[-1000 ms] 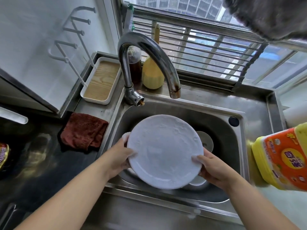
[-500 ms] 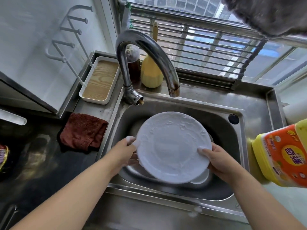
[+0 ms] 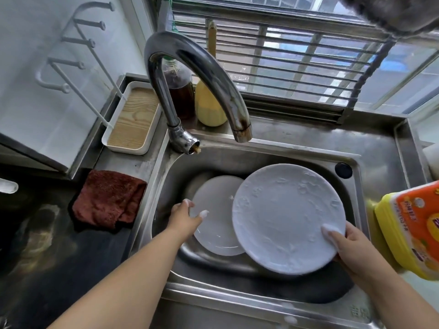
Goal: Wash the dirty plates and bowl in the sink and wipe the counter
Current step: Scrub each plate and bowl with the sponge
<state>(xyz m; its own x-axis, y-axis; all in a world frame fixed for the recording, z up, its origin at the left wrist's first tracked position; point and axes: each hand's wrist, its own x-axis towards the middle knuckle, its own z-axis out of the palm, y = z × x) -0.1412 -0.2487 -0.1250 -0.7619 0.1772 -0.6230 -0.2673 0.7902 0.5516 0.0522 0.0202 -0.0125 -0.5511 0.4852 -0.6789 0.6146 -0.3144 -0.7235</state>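
— White and soapy: the plate (image 3: 288,218) I hold sits over the right half of the sink (image 3: 261,155), my right hand (image 3: 356,248) gripping its near right rim, thumb on top.

— And your left hand (image 3: 183,219)?

— Its fingers (image 3: 203,213) are spread, sudsy tips touching a second plate (image 3: 215,219) lying in the basin's left half, partly under the first.

— The table?

— A red cloth (image 3: 107,198) lies by the sink's left edge; a yellow detergent bottle (image 3: 413,229) stands at the right.
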